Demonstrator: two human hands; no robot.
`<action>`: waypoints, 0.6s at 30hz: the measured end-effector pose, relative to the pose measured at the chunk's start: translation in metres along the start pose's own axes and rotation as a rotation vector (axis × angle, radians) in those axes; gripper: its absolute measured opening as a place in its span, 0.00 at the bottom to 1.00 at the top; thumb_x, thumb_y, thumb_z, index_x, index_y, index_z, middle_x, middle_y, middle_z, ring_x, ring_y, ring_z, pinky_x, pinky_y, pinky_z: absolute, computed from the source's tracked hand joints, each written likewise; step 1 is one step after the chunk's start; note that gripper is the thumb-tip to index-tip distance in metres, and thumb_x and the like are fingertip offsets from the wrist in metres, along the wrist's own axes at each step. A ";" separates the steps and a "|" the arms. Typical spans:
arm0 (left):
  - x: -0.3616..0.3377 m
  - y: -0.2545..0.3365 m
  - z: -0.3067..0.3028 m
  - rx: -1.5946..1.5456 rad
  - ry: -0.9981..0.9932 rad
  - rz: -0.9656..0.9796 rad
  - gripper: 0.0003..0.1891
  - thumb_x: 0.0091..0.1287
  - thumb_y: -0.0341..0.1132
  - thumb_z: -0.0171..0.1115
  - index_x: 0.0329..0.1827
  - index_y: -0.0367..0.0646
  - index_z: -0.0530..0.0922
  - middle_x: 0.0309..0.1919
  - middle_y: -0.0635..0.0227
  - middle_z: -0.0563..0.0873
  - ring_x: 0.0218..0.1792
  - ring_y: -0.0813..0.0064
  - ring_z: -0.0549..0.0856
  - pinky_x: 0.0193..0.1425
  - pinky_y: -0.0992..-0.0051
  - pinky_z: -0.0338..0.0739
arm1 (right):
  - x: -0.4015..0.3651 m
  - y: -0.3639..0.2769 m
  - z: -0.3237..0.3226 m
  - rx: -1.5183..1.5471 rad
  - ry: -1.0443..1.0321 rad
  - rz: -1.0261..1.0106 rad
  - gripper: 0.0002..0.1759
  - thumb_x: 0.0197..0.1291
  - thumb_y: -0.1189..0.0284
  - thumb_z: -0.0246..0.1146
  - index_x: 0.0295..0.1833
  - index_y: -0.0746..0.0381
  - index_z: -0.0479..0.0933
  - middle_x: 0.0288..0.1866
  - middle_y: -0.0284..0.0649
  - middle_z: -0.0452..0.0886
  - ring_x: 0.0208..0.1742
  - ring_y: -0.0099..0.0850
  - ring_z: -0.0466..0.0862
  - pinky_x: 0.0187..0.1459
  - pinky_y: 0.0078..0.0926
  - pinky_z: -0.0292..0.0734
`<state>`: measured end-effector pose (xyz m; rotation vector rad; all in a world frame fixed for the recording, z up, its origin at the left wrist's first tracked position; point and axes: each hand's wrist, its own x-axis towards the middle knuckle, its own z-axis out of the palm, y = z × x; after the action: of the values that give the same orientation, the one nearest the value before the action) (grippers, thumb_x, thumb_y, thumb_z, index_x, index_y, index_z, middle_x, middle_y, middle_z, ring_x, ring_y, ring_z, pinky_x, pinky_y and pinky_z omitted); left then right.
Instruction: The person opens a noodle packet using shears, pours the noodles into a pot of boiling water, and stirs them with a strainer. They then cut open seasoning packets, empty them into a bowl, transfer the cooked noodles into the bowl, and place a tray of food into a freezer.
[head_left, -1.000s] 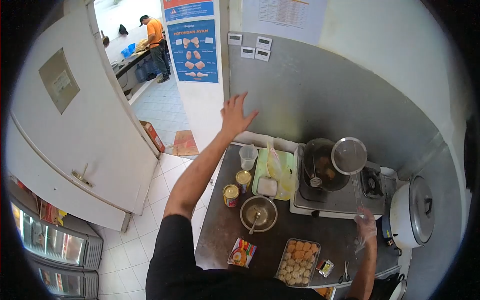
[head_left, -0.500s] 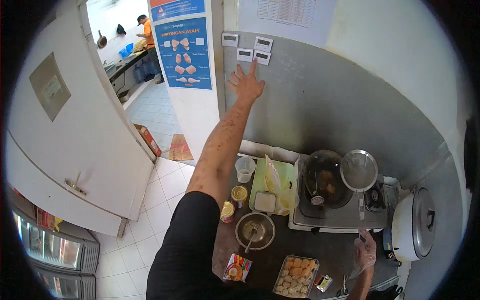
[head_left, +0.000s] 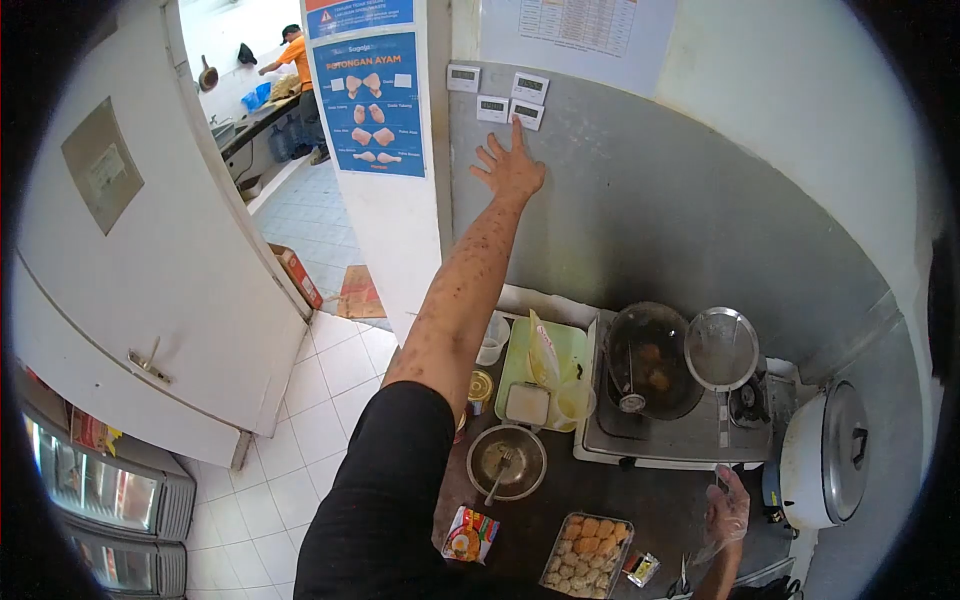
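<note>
My left hand (head_left: 513, 173) is stretched far forward, fingers spread, with the index fingertip right at the lower edge of a small white digital timer (head_left: 527, 114) on the metal wall. Other such timers sit around it. My right hand (head_left: 727, 508), in a clear plastic glove, grips the handle end of a wire mesh strainer (head_left: 722, 349). The strainer's round basket is level with the right side of a dark wok (head_left: 648, 360), where browned pieces lie in oil. A dial thermometer (head_left: 632, 403) leans at the wok's left rim.
A gas stove (head_left: 610, 445) carries the wok. Left of it are a green tray (head_left: 515, 365), a metal bowl (head_left: 480, 474) with a fork, and cans. Nearer lie a container of breaded balls (head_left: 585, 560), a noodle packet (head_left: 470, 535) and scissors (head_left: 680, 580). A large lidded pot (head_left: 808, 455) stands right.
My left hand and forearm have shifted slightly right and down, the index fingertip still at the same timer. My right hand keeps the strainer in nearly the same place.
</note>
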<state>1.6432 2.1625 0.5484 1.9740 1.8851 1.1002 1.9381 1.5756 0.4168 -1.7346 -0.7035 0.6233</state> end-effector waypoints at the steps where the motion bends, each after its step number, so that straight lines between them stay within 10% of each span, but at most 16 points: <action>1: 0.001 0.001 0.000 0.028 -0.012 -0.016 0.50 0.57 0.50 0.66 0.79 0.73 0.42 0.76 0.48 0.48 0.74 0.38 0.45 0.68 0.30 0.38 | 0.000 -0.005 0.004 -0.007 0.000 -0.040 0.22 0.56 0.76 0.64 0.58 0.63 0.75 0.18 0.24 0.69 0.15 0.14 0.64 0.18 0.13 0.58; 18: -0.003 -0.002 -0.011 0.130 0.007 0.033 0.48 0.57 0.57 0.66 0.78 0.66 0.49 0.76 0.55 0.48 0.75 0.40 0.45 0.70 0.31 0.38 | -0.023 -0.037 0.015 0.058 -0.050 0.059 0.22 0.55 0.80 0.62 0.58 0.63 0.76 0.25 0.26 0.73 0.18 0.14 0.64 0.20 0.15 0.56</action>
<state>1.6346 2.1564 0.5537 2.0788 1.9813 1.0178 1.9059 1.5769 0.4504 -1.6960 -0.6644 0.7231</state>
